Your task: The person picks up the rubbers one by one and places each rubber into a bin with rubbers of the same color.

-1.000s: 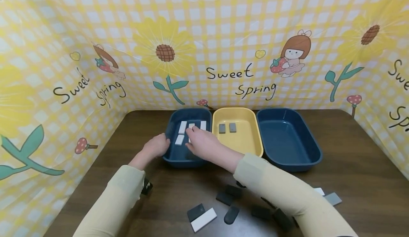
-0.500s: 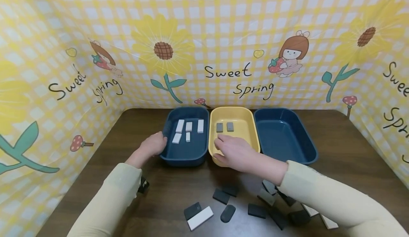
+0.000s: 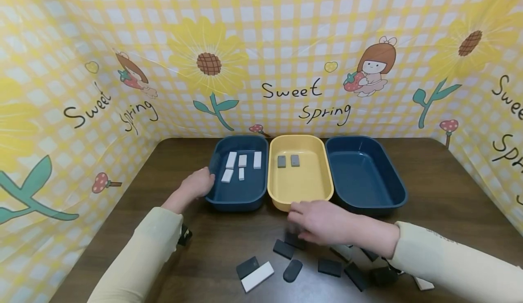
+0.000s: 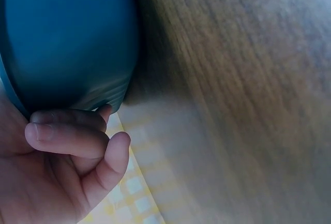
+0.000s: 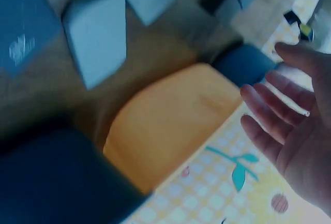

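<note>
My left hand (image 3: 198,183) grips the left rim of the left blue tray (image 3: 234,205); in the left wrist view its curled fingers (image 4: 72,138) lie along the tray's outer wall. Several white blocks (image 3: 231,160) lie in that tray. Over the table in front of the yellow tray (image 3: 302,187) hovers my right hand (image 3: 323,221), above some dark blocks (image 3: 283,249). The right wrist view shows its fingers (image 5: 269,115) loosely bent and apart, holding nothing. Two grey blocks (image 3: 295,160) lie at the back of the yellow tray.
A second blue tray (image 3: 363,180) stands right of the yellow one. Along the table's front lie a long white block (image 3: 257,276), a rounded dark block (image 3: 292,271) and several other dark and grey blocks (image 3: 330,267). A patterned cloth (image 3: 261,58) hangs behind.
My right hand has left the white blocks in the left tray, passed over the yellow tray and come down toward the loose blocks. The left hand keeps its place on the rim.
</note>
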A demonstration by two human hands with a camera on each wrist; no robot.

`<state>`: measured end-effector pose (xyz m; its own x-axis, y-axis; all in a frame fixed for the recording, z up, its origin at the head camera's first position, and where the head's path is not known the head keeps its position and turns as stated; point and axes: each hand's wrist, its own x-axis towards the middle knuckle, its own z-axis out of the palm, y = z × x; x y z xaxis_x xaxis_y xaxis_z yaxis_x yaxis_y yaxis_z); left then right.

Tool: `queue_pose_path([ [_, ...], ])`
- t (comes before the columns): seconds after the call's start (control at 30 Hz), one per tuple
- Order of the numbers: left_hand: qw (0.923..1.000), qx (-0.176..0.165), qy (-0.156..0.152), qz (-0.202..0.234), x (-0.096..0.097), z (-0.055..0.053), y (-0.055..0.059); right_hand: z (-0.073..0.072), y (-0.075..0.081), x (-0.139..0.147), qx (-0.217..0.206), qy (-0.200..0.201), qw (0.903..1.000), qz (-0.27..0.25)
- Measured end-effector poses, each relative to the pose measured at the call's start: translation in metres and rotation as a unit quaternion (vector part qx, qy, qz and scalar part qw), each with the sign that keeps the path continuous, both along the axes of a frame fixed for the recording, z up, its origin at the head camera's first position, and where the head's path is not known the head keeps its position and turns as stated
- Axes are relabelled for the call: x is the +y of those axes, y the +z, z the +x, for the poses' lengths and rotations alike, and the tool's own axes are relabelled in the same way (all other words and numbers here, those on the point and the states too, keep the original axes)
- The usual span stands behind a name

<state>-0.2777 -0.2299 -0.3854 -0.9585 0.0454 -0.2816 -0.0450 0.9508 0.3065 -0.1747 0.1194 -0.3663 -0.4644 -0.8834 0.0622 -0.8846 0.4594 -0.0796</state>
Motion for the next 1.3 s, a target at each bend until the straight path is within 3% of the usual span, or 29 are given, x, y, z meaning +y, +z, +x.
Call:
queue_pose_path([
  [0.1,1.0000,0.000,0.000,-0.002,0.000,-0.001,0.000,0.005,-0.007,-0.002,-0.021,0.022,0.9989,0.037],
  [0.37,1.0000,0.002,0.000,-0.001,0.002,-0.001,0.003,0.005,-0.019,-0.006,-0.078,0.014,0.9930,0.088],
  [0.5,1.0000,0.000,0.002,-0.001,0.003,-0.001,0.005,0.005,-0.026,-0.008,-0.087,0.027,0.9925,0.081],
  [0.67,1.0000,-0.003,0.003,0.002,0.003,-0.001,0.004,0.004,-0.032,-0.011,-0.061,0.045,0.9947,0.070],
  [1.03,0.9999,-0.009,0.010,0.001,0.001,-0.001,0.002,0.000,-0.035,-0.013,-0.049,0.056,0.9960,0.050],
  [1.3,0.9998,-0.013,0.012,0.008,-0.001,0.000,0.000,-0.002,-0.025,-0.003,-0.120,0.008,0.9924,0.025],
])
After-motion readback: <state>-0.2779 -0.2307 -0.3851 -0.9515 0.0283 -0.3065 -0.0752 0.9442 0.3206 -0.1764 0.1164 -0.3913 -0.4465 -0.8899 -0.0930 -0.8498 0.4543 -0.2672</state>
